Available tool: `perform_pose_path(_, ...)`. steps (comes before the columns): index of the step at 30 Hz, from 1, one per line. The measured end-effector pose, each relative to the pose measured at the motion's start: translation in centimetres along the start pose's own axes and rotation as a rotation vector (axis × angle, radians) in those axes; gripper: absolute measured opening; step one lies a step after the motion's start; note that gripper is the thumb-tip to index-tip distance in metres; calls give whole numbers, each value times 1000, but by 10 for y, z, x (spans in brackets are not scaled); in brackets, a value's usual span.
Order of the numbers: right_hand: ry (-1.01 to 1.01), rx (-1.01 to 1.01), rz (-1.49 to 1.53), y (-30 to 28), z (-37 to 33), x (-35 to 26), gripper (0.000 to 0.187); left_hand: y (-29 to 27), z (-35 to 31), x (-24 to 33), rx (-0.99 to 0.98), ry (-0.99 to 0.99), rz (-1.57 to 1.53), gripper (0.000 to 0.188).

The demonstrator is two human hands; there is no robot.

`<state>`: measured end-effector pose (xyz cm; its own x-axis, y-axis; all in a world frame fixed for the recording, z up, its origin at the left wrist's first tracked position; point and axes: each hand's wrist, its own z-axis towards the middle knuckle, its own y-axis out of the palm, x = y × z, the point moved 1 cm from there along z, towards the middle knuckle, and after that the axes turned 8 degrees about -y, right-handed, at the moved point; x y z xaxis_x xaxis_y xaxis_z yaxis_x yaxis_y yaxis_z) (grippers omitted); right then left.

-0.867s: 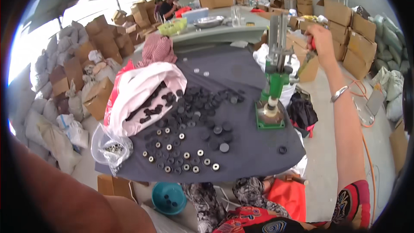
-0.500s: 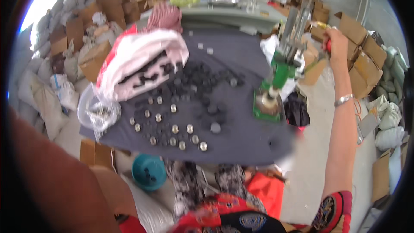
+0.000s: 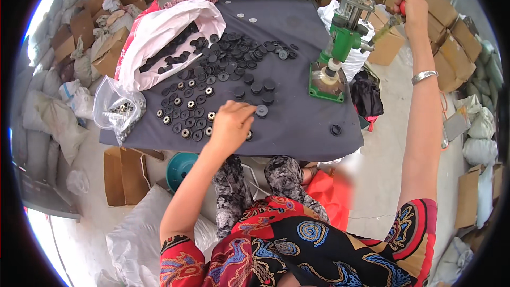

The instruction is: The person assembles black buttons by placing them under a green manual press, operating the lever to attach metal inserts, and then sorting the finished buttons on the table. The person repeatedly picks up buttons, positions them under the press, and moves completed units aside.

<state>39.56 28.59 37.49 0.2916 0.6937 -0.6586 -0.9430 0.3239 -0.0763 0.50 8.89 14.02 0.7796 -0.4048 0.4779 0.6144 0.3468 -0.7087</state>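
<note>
My left hand [image 3: 231,124] is over the cloth-covered table, palm down, with its fingers bent together. Their tips come close to a round black cap with a greyish top [image 3: 261,110]; anything pinched under them is hidden. My right hand [image 3: 413,9], raised at the upper right, is closed around the red knob [image 3: 402,8] of the lever on a green hand press [image 3: 340,40]. The press stands at the table's right side, its pale tip low over the base plate. Left of my left hand lie several black caps with metal centres [image 3: 191,104], among plain black ones.
A white and red sack [image 3: 159,37] spills black caps [image 3: 231,56] onto the dark cloth [image 3: 297,133]. Beside it sits a clear bag of small metal parts [image 3: 119,110]. One black ring [image 3: 336,129] lies near the right edge. Below are a teal basin [image 3: 180,167] and a cardboard box [image 3: 125,175].
My left arm has swung from the lower left, near the camera, to over the table. My right hand remains on the lever knob. The view has tilted down.
</note>
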Motion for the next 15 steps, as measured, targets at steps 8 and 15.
perform_pose_path(8,26,37,-2,0,-5,-6,26,57,1,-11,5,131,381,30)
perform_pose_path(15,-97,-43,-149,4,-7,-3,30,47,-13,-11,-56,90,508,23)
